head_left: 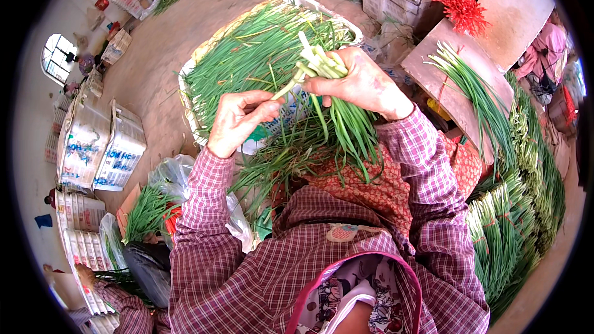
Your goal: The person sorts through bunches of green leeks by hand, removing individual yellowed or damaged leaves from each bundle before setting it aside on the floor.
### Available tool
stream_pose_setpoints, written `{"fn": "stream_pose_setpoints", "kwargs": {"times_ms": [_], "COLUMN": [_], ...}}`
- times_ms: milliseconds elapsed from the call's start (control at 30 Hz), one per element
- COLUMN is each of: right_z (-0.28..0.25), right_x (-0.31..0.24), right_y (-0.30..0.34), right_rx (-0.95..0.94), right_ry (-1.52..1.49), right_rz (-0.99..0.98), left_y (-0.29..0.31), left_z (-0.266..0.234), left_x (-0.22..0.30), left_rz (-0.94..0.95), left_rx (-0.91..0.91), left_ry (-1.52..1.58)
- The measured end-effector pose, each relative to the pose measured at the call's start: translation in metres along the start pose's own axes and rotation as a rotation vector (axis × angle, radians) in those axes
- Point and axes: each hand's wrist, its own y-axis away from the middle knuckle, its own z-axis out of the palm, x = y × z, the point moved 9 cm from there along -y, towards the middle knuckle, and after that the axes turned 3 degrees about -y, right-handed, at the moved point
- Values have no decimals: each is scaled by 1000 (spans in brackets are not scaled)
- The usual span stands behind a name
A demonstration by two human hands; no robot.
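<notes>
My right hand (pixel 366 85) is closed round a bunch of garlic chives (pixel 351 128). The pale stem ends point up and left past the thumb, and the green leaves hang below the fist. With thumb and fingertips, my left hand (pixel 238 120) pinches one pale chive stalk (pixel 286 89) beside the bunch's stem ends. Beyond both hands, a white plastic crate (pixel 185 89) is heaped with loose green chives (pixel 247 52). More loose leaves (pixel 278 164) lie across my lap, on a red patterned cloth (pixel 365 188).
On a board (pixel 424 55) at right lie a tied chive bunch (pixel 473 86) and a pile of red ties (pixel 462 9). Banded bundles (pixel 504 235) are stacked beside my right arm. White crates (pixel 117 148) stand at left; a person's sleeve (pixel 127 306) shows at lower left.
</notes>
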Motion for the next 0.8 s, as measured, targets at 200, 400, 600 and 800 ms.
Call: {"fn": "stream_pose_setpoints", "kwargs": {"times_ms": [200, 400, 600, 800], "right_z": [9, 5, -23, -4], "right_x": [5, -10, -11, -35], "right_y": [0, 13, -10, -22], "right_rx": [-65, -136, 147, 236], "right_ry": [-52, -203, 330, -158], "right_rz": [-4, 36, -166, -115], "left_y": [7, 20, 23, 5], "left_z": [-17, -61, -57, -20], "left_x": [-11, -56, -27, 35], "left_rz": [-4, -138, 20, 139], "left_rx": [13, 242, 333, 220], "left_ry": [-108, -71, 150, 170]}}
